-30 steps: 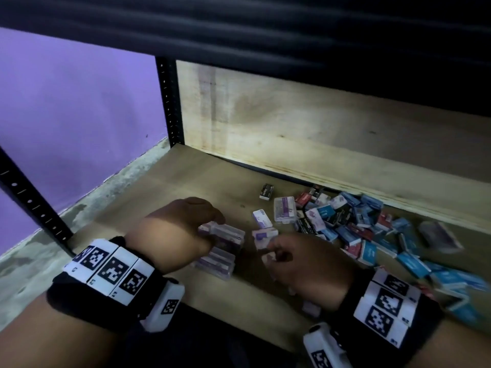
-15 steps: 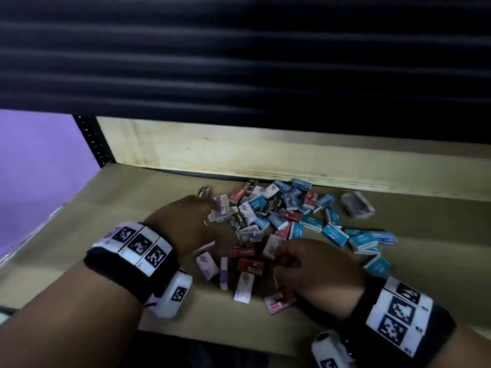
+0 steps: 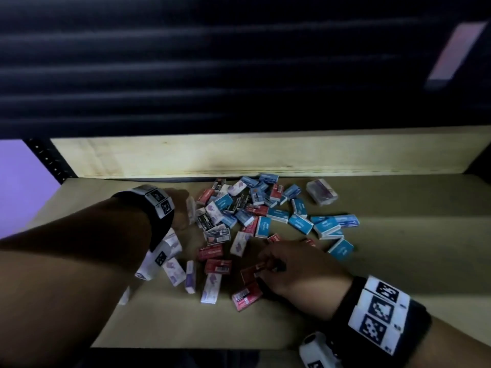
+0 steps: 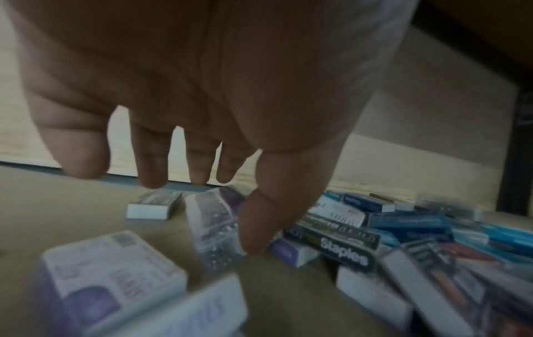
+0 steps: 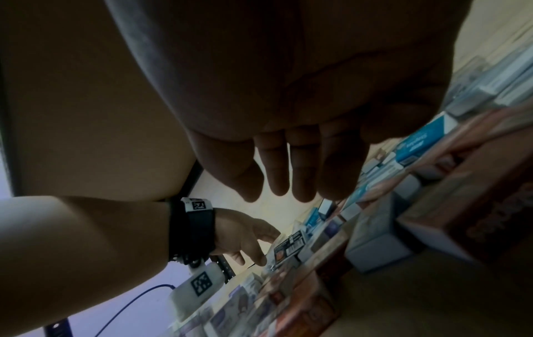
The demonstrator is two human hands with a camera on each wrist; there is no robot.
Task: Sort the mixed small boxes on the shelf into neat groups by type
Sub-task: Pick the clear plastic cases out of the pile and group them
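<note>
A mixed pile of small staple boxes (image 3: 255,208) lies on the wooden shelf (image 3: 398,274): blue ones (image 3: 300,223) to the right, red ones (image 3: 218,265) in front, white-and-purple ones (image 3: 174,270) at the left. My left hand (image 3: 183,208) reaches over the pile's left edge. In the left wrist view the left hand (image 4: 222,205) is spread, its thumb beside a white-purple box (image 4: 213,228), and it holds nothing. My right hand (image 3: 268,264) is low at the front, with straight fingers (image 5: 300,177) over a red box (image 3: 251,273). A black Staples box (image 4: 343,246) lies beside the left thumb.
A clear plastic box (image 3: 321,191) sits apart at the back right. A pale wooden back board (image 3: 239,155) closes the shelf behind the pile, and a dark shelf hangs low overhead. A black perforated upright (image 3: 47,160) and a purple wall (image 3: 18,181) stand at the left.
My left hand has let go of the white-purple stack and stretched forward to the pile's left edge. My right hand has moved onto the red boxes at the front. The head view swung right.
</note>
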